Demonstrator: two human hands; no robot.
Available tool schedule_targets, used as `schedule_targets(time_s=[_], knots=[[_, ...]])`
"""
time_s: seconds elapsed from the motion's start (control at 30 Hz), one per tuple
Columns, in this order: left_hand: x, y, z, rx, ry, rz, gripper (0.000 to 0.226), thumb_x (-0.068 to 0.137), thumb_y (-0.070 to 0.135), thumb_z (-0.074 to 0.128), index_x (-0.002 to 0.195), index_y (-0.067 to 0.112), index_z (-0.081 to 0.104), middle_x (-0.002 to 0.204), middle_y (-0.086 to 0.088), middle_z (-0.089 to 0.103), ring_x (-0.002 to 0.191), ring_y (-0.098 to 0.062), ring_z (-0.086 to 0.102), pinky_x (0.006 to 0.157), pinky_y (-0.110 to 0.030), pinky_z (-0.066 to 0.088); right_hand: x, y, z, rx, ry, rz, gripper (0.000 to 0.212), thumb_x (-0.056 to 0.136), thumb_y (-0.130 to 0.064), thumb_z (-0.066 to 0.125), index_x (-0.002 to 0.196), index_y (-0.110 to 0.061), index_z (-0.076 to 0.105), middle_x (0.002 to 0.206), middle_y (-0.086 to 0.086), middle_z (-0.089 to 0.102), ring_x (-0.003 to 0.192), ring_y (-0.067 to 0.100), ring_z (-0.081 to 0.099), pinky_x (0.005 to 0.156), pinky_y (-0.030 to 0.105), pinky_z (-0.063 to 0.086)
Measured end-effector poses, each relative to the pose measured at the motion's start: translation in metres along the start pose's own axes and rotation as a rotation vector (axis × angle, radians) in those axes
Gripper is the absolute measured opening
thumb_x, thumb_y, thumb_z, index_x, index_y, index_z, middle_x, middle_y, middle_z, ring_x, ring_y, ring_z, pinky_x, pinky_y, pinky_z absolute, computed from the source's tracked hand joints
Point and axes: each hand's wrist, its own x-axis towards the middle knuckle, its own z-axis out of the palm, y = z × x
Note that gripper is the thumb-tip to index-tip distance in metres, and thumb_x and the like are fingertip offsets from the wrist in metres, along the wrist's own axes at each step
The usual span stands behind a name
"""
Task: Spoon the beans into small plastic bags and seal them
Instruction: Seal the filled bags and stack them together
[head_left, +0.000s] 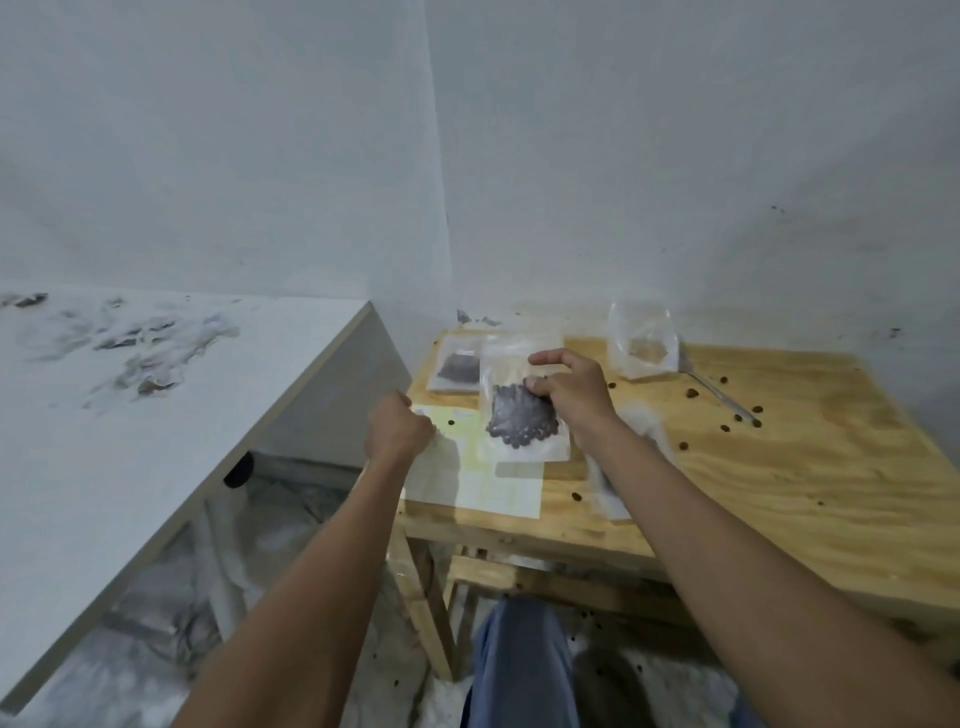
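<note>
Head view is filled first by two pale walls (623, 156) meeting in a corner, with a white surface (130, 441) running along the left side. A wooden tabletop (805, 493) is set into the corner on the right. A pale sheet of paper (483, 488) is laid on its near left part. A small plastic bag of dark beans (522, 421) is held upright over that paper, its lower edge at or just above the sheet; which cannot be told. The bag is pinched at its right side by the right hand (571, 387), thumb and curled fingers closed on the plastic while the forefinger is arched above. The left hand (397, 428) is seen from behind, curled into a fist at the paper's left edge; whether anything is held in that grip cannot be told. A second filled bag (457, 366) is laid flat behind the held one, near the wall. A clear bag with a little brownish content (643, 340) is stood at the back of the tabletop. A metal spoon (719, 395) is laid just beside it, to its right. Loose beans (724, 428) are scattered over the wood around the spoon.
</note>
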Motion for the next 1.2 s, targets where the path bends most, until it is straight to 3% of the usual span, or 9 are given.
schedule_targets(time_s=[0.2, 0.37, 0.47, 0.6, 0.7, 0.87, 0.97, 1.1, 1.2], knots=[[-0.005, 0.003, 0.002, -0.023, 0.048, -0.023, 0.044, 0.085, 0.012, 0.066, 0.128, 0.017, 0.057, 0.122, -0.010, 0.064, 0.107, -0.030, 0.063, 0.096, -0.044, 0.053, 0.001, 0.005, -0.004, -0.008, 0.012, 0.005, 0.022, 0.081, -0.007, 0.077, 0.090, -0.027, 0.073, 0.107, 0.011, 0.072, 0.091, 0.023, 0.067, 0.065, 0.028, 0.047], [-0.019, 0.044, -0.010, -0.485, -0.055, 0.093, 0.045, 0.083, 0.002, 0.072, 0.124, 0.009, 0.054, 0.101, -0.008, 0.061, 0.077, -0.013, 0.056, 0.061, -0.029, 0.046, 0.001, 0.006, -0.008, -0.003, 0.028, -0.005, 0.023, 0.083, -0.005, 0.076, 0.091, -0.026, 0.073, 0.101, 0.008, 0.071, 0.077, 0.018, 0.066, 0.064, 0.029, 0.050], [-0.036, 0.074, -0.002, -0.593, -0.117, 0.156, 0.045, 0.079, 0.006, 0.075, 0.119, 0.015, 0.056, 0.104, -0.012, 0.069, 0.087, -0.020, 0.065, 0.065, -0.031, 0.046, -0.001, 0.004, -0.011, 0.003, 0.022, -0.022, 0.020, 0.087, -0.005, 0.073, 0.093, -0.025, 0.073, 0.095, 0.005, 0.070, 0.069, 0.014, 0.062, 0.061, 0.026, 0.046], [-0.062, 0.098, 0.021, -0.587, -0.082, 0.210, 0.042, 0.077, 0.007, 0.078, 0.114, 0.013, 0.059, 0.090, -0.004, 0.066, 0.078, -0.012, 0.063, 0.066, -0.026, 0.046, -0.004, 0.002, -0.014, 0.061, 0.057, -0.044, 0.012, 0.092, -0.016, 0.068, 0.093, -0.026, 0.075, 0.104, -0.001, 0.074, 0.096, 0.019, 0.070, 0.079, 0.032, 0.056], [-0.075, 0.104, 0.034, -0.565, -0.044, 0.230, 0.037, 0.080, 0.005, 0.073, 0.113, 0.013, 0.058, 0.083, 0.000, 0.062, 0.073, -0.007, 0.060, 0.062, -0.022, 0.045, -0.006, 0.001, -0.020, 0.071, 0.056, -0.063, 0.012, 0.083, -0.025, 0.081, 0.093, -0.026, 0.074, 0.104, 0.001, 0.075, 0.098, 0.021, 0.071, 0.088, 0.037, 0.058], [-0.081, 0.103, 0.043, -0.458, 0.044, 0.328, 0.026, 0.080, 0.017, 0.079, 0.102, 0.020, 0.064, 0.092, -0.001, 0.062, 0.085, -0.013, 0.062, 0.068, -0.026, 0.043, -0.007, 0.003, -0.025, 0.040, 0.101, -0.069, 0.019, 0.080, -0.015, 0.083, 0.092, -0.026, 0.072, 0.103, 0.006, 0.074, 0.098, 0.023, 0.071, 0.090, 0.039, 0.058], [-0.077, 0.101, 0.048, -0.449, 0.036, 0.358, 0.015, 0.080, 0.026, 0.079, 0.091, 0.029, 0.069, 0.103, -0.002, 0.058, 0.099, -0.016, 0.058, 0.081, -0.029, 0.046, -0.007, 0.001, -0.027, 0.050, 0.114, -0.061, 0.017, 0.083, -0.013, 0.079, 0.092, -0.026, 0.073, 0.103, 0.005, 0.073, 0.095, 0.022, 0.071, 0.087, 0.038, 0.059], [-0.074, 0.098, 0.048, -0.673, -0.148, 0.277, 0.009, 0.088, 0.010, 0.071, 0.090, 0.018, 0.075, 0.081, -0.001, 0.069, 0.076, -0.016, 0.066, 0.061, -0.022, 0.050, -0.008, -0.002, -0.027, 0.036, 0.096, -0.054, 0.017, 0.087, -0.008, 0.072, 0.095, -0.022, 0.075, 0.097, 0.003, 0.074, 0.082, 0.020, 0.070, 0.079, 0.039, 0.060], [-0.069, 0.097, 0.051, -0.682, -0.147, 0.241, 0.018, 0.091, 0.001, 0.063, 0.095, 0.011, 0.077, 0.085, 0.004, 0.070, 0.081, -0.012, 0.066, 0.070, -0.022, 0.053, -0.007, 0.000, -0.025, 0.001, 0.070, -0.063, 0.022, 0.090, -0.005, 0.063, 0.098, -0.022, 0.074, 0.084, 0.004, 0.069, 0.069, 0.020, 0.060, 0.063, 0.032, 0.051]])
